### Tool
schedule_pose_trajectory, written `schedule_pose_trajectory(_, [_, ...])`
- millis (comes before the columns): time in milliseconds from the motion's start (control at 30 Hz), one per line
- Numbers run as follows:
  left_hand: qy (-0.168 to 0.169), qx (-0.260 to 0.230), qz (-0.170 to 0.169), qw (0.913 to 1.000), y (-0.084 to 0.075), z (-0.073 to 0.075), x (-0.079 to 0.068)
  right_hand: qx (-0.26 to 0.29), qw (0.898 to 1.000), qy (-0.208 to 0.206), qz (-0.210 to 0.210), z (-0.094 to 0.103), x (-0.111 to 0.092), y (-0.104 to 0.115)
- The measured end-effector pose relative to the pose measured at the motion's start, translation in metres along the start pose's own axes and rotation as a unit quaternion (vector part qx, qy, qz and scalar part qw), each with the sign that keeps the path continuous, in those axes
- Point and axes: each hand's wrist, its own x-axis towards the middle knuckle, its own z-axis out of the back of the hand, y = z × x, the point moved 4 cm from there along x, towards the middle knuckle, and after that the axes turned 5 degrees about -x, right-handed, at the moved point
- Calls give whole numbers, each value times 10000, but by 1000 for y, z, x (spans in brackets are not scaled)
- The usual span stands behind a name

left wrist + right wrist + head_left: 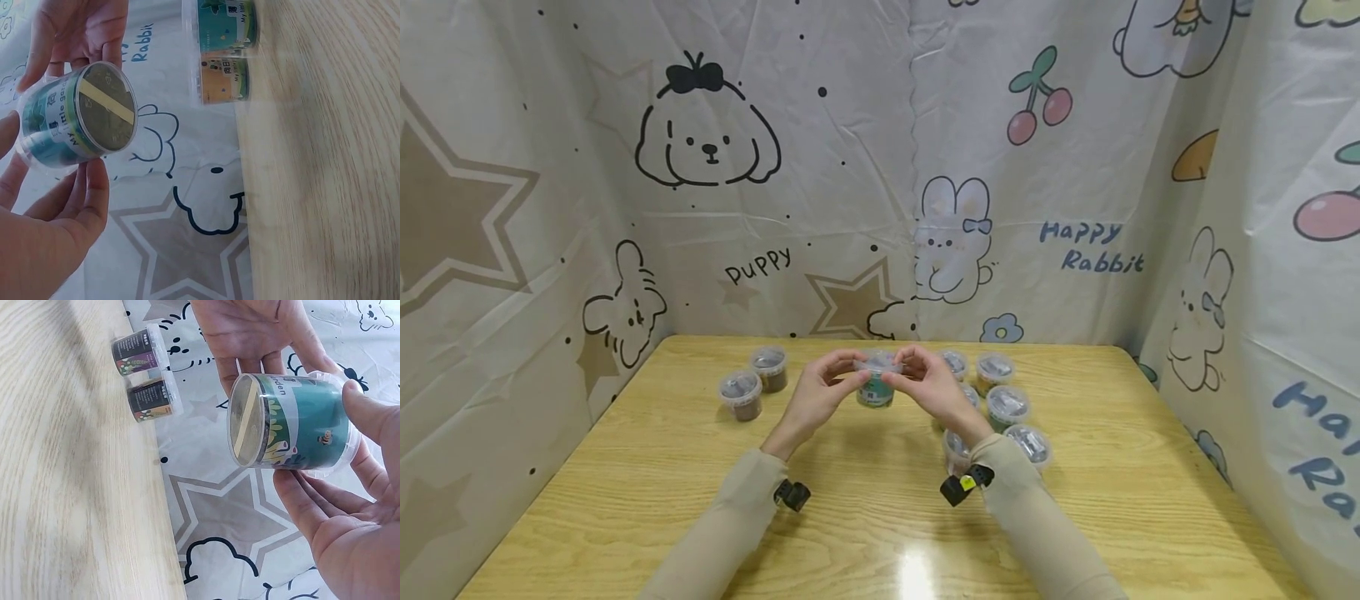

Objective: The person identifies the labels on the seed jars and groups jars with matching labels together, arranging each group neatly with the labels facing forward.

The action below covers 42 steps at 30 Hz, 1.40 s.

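Both hands hold one clear plastic cup [876, 392] with a teal printed label, raised off the table near its far side. My left hand [825, 392] grips the rim from the left, and my right hand [931, 387] grips it from the right, thumbs toward me. In the left wrist view the cup [59, 119] is tilted, its base showing dark contents and a pale strip. From the right wrist, the cup [300, 425] shows a small bee on the label, and the fingers and thumb lie around the lid end. The lid's top is partly hidden by the fingers.
Two similar lidded cups, a nearer one [741, 395] and a farther one [769, 369], stand on the left. Several more, including one cup [1007, 406], cluster on the right, partly behind my right forearm. A printed cloth [850, 208] hangs behind the wooden table [865, 500].
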Motion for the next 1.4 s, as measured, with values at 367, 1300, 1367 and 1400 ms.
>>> schedule_pose_trajectory(367, [477, -319, 145, 9982, 6, 3, 0, 271, 9986, 436, 107, 2, 1, 0])
schedule_pose_trajectory(1300, [355, 621, -325, 9969, 8, -12, 6, -1909, 9800, 351, 426, 17, 0, 1])
schedule_pose_trajectory(1367, [436, 707, -392, 9958, 14, -13, 8, -2105, 9757, 392, 457, 17, -1, 1])
schedule_pose_trajectory(1400, [454, 767, -415, 9952, 19, -14, 9, -2215, 9732, 407, 465, 17, -2, 0])
